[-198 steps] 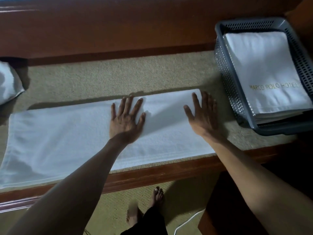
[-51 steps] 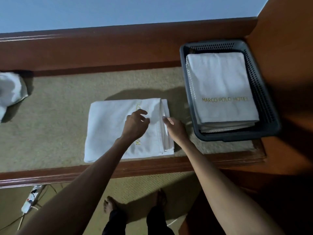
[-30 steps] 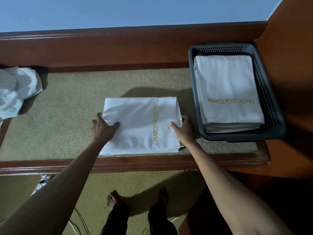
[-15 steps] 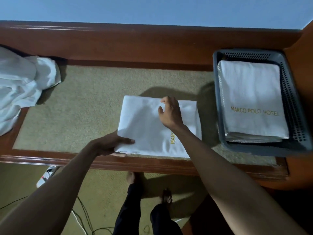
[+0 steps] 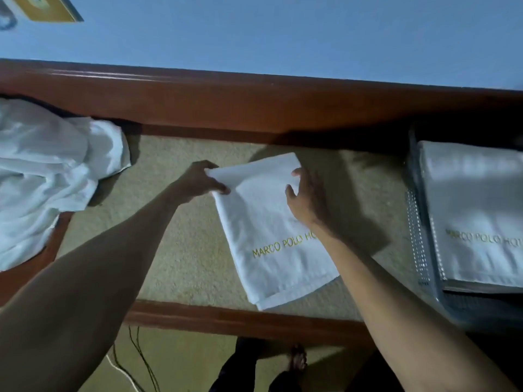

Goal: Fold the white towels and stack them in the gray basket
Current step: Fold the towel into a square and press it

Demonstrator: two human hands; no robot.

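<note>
A folded white towel [image 5: 266, 230] with gold "MARCO POLO" lettering lies turned lengthwise on the beige carpeted ledge [image 5: 184, 250]. My left hand [image 5: 198, 181] pinches its far left corner. My right hand [image 5: 305, 199] holds its far right edge, thumb on top. The gray basket [image 5: 418, 244] stands at the right edge of view with a stack of folded white towels [image 5: 478, 210] inside, the top one showing the same lettering.
A heap of unfolded white towels [image 5: 42, 176] lies at the far left of the ledge. A dark wooden rail [image 5: 254, 103] runs behind the ledge, and a wooden lip [image 5: 240, 321] lines its front. Cables [image 5: 135, 360] and my feet are on the floor below.
The long towel was folded into a compact rectangle. In the last second it was turned a quarter, so the lettering now reads across, and both hands moved to its far corners.
</note>
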